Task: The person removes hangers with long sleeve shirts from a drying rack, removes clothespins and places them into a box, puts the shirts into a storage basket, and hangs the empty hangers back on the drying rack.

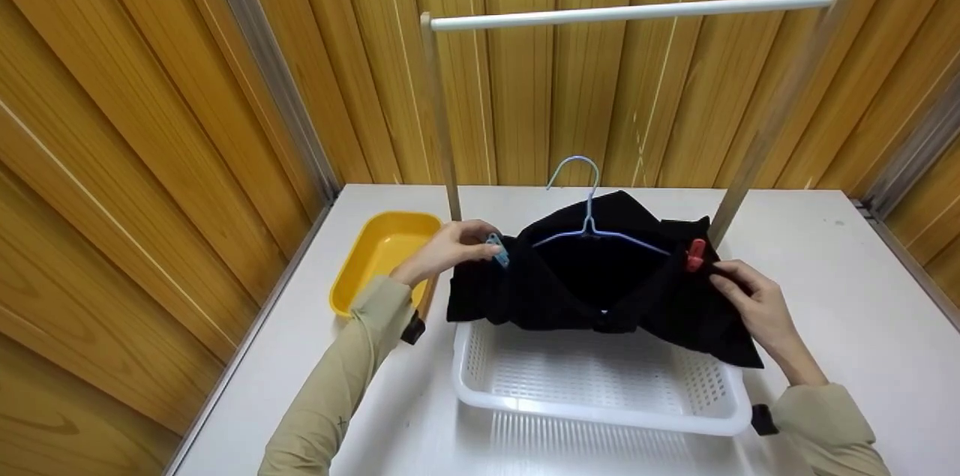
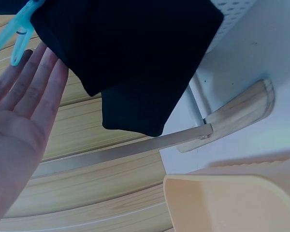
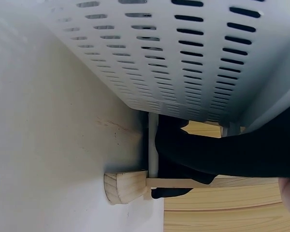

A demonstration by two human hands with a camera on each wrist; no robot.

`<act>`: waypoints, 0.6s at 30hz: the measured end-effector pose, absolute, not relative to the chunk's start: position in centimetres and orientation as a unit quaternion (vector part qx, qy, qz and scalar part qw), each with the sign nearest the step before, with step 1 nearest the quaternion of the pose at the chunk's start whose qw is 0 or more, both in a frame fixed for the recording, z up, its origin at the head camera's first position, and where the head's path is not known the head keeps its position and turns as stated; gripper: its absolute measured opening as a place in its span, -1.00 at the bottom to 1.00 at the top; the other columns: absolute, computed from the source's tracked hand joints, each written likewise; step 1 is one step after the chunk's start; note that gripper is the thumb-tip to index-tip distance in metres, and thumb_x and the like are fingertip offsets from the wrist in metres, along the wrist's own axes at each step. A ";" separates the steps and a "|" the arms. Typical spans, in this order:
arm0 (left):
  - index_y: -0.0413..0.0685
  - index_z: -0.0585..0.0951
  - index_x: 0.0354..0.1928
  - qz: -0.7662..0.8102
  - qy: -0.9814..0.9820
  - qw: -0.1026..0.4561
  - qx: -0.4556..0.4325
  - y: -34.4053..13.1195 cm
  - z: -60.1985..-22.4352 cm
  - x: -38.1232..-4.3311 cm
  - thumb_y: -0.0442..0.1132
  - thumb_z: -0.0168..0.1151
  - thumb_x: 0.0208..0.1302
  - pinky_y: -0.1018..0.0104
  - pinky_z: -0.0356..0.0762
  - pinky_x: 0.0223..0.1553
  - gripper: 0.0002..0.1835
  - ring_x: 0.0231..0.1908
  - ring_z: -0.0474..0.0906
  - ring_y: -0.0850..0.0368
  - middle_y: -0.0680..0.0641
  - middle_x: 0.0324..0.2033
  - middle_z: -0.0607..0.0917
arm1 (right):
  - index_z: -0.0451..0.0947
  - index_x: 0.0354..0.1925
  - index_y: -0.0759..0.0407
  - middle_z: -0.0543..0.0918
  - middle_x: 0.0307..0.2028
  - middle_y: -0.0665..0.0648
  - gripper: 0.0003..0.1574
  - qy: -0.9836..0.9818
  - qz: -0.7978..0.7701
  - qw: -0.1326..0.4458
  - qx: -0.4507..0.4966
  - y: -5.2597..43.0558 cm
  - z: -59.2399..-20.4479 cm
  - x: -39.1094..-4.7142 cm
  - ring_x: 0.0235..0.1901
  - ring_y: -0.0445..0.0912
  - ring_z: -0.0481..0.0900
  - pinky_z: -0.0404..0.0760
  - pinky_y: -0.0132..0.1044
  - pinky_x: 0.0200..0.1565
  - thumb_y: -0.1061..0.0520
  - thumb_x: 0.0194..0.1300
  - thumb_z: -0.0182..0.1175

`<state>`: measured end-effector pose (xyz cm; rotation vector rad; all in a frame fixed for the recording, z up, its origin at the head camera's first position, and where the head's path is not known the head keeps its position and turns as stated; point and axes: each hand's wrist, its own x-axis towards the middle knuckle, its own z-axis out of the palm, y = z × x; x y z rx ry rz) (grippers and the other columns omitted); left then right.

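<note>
A black collared shirt (image 1: 555, 296) hangs on a blue wire hanger (image 1: 590, 217) above the white basket (image 1: 600, 416). A blue clothespin (image 1: 498, 249) sits at its left shoulder, a red clothespin (image 1: 695, 255) at its right. My left hand (image 1: 454, 245) is beside the blue clothespin; the left wrist view shows its fingers (image 2: 34, 82) fairly straight against the black cloth, the clothespin's handles spread apart. My right hand (image 1: 757, 307) pinches the shirt's right edge between thumb and forefinger, just past the red clothespin. Only a sliver of that hand shows in the right wrist view.
Behind the shirt stands a rack with wooden posts (image 1: 776, 116) and a white crossbar (image 1: 637, 13). A yellow tray (image 1: 352, 266) lies at the left on the white table (image 1: 847, 296). Wood-patterned panels (image 1: 525, 109) close off the back and left side.
</note>
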<state>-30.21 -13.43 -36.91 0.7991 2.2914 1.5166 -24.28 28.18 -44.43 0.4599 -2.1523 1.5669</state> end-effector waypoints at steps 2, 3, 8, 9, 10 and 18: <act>-0.48 0.43 0.01 0.538 0.784 0.143 0.275 -13.4 -37.6 -30.7 -0.30 0.16 0.23 0.16 0.44 -0.13 -0.60 -0.25 0.49 0.08 -0.17 -0.24 0.55 | 0.48 -0.28 0.53 0.59 -0.38 0.13 -0.85 -0.778 0.565 0.219 0.165 28.2 -44.4 -24.3 -0.41 -0.23 0.48 0.40 -0.50 -0.35 0.56 0.13 0.05; -0.47 0.43 0.00 0.543 0.781 0.141 0.274 -13.4 -38.0 -31.0 -0.30 0.16 0.23 0.15 0.44 -0.14 -0.61 -0.25 0.50 0.07 -0.17 -0.24 0.56 | 0.48 -0.27 0.53 0.59 -0.38 0.12 -0.85 -0.778 0.566 0.219 0.164 28.2 -44.4 -24.3 -0.40 -0.23 0.48 0.40 -0.50 -0.35 0.56 0.13 0.05; -0.41 0.49 -0.04 0.551 0.781 0.125 0.266 -13.5 -39.5 -32.1 -0.24 0.19 0.21 0.17 0.47 -0.17 -0.63 -0.26 0.52 0.04 -0.13 -0.27 0.59 | 0.48 -0.28 0.53 0.59 -0.37 0.09 -0.85 -0.778 0.565 0.220 0.162 28.2 -44.4 -24.2 -0.39 -0.23 0.47 0.39 -0.50 -0.33 0.56 0.13 0.05; -0.40 0.50 -0.06 0.552 0.781 0.122 0.265 -13.4 -39.6 -32.1 -0.24 0.20 0.21 0.18 0.47 -0.18 -0.63 -0.27 0.53 0.05 -0.13 -0.27 0.59 | 0.48 -0.28 0.52 0.59 -0.37 0.09 -0.85 -0.779 0.565 0.220 0.162 28.2 -44.4 -24.2 -0.39 -0.23 0.47 0.39 -0.50 -0.33 0.56 0.13 0.05; -0.39 0.50 -0.07 0.552 0.782 0.119 0.264 -13.4 -39.7 -32.1 -0.23 0.20 0.21 0.19 0.48 -0.19 -0.64 -0.28 0.53 0.05 -0.12 -0.28 0.60 | 0.48 -0.28 0.52 0.59 -0.37 0.09 -0.85 -0.780 0.563 0.221 0.162 28.2 -44.4 -24.2 -0.39 -0.23 0.47 0.39 -0.50 -0.33 0.56 0.13 0.05; -0.36 0.53 -0.16 0.565 0.778 0.103 0.254 -13.2 -39.6 -31.8 -0.25 0.24 0.17 0.22 0.50 -0.24 -0.70 -0.34 0.55 0.06 -0.11 -0.36 0.61 | 0.47 -0.26 0.52 0.59 -0.36 0.10 -0.85 -0.780 0.565 0.214 0.162 28.3 -44.5 -24.0 -0.38 -0.22 0.48 0.39 -0.49 -0.33 0.55 0.15 0.04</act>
